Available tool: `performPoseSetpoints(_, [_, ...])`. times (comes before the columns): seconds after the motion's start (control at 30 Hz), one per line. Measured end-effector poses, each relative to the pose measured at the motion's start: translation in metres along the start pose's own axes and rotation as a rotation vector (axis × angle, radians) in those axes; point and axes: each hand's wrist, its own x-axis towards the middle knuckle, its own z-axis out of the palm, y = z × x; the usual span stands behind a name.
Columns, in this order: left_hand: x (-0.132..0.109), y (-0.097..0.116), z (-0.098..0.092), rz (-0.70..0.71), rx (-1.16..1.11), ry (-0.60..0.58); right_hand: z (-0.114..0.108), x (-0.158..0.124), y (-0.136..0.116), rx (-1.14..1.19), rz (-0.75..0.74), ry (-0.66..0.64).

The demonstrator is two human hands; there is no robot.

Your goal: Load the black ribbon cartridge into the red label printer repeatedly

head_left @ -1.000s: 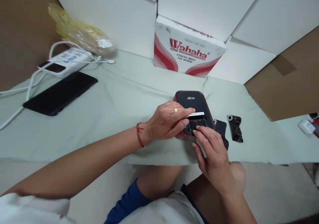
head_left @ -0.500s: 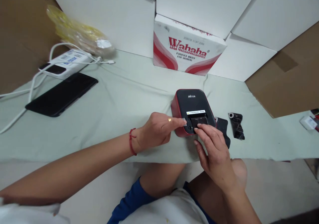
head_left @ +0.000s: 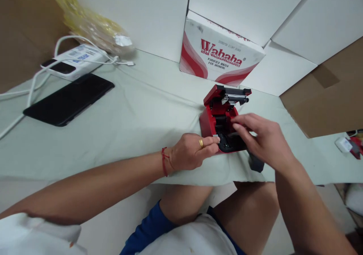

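Spreading under the bare left hand (head_left: 190,153) and the bare right hand (head_left: 263,139), a pale green cloth (head_left: 136,107) makes the working surface. Farther than both hands, large smooth white panels (head_left: 136,17) stand as a back wall. Beyond the right hand, to its right, leans a brown cardboard sheet (head_left: 329,92) with a darker patch. Straight ahead of the hands, against the panels, stands a white and red cardboard carton (head_left: 221,54), printed "Wahaha". Far forward and left of the left hand lies a crumpled yellow transparent plastic bag (head_left: 93,24); nearer on that side are a flat black rectangular slab (head_left: 69,100) and a white oblong plastic device (head_left: 82,58) with a white cable (head_left: 32,92).

A red and black box-shaped plastic machine (head_left: 206,122) sits just ahead of the hands, between them, its lid (head_left: 215,92) raised and tilted. The hands are apart from each other. Left fingers rest on its near left corner, at a small grey tab (head_left: 216,137). Right fingertips reach over its uncovered interior; whether they pinch something, I cannot tell. Below the right hand, partly hidden, lies a dark piece (head_left: 256,164). The left wrist wears a thin red cord bracelet (head_left: 163,162), and one left finger a gold ring (head_left: 201,143).
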Motion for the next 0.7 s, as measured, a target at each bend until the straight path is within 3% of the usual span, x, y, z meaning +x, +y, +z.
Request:
performPoseSetpoints(0.1, [0.003,-0.001,-0.003,0.026,0.027,0.006,0.011,0.049,-0.002,-0.288,0.088,-0.276])
performPoseSetpoints(0.17, [0.004,-0.002,-0.005,0.016,0.012,-0.018,0.023,0.069,-0.007,-0.415,0.136,-0.391])
performPoseSetpoints(0.3, [0.003,-0.004,-0.006,-0.016,0.002,-0.051,0.035,0.076,-0.012,-0.472,0.2,-0.383])
performPoseSetpoints(0.53, [0.003,-0.004,-0.004,0.003,0.025,-0.024,0.033,0.072,-0.004,-0.397,0.194,-0.398])
performPoseSetpoints(0.7, [0.004,-0.007,-0.005,0.007,0.006,-0.029,0.014,0.054,-0.007,-0.317,0.197,-0.372])
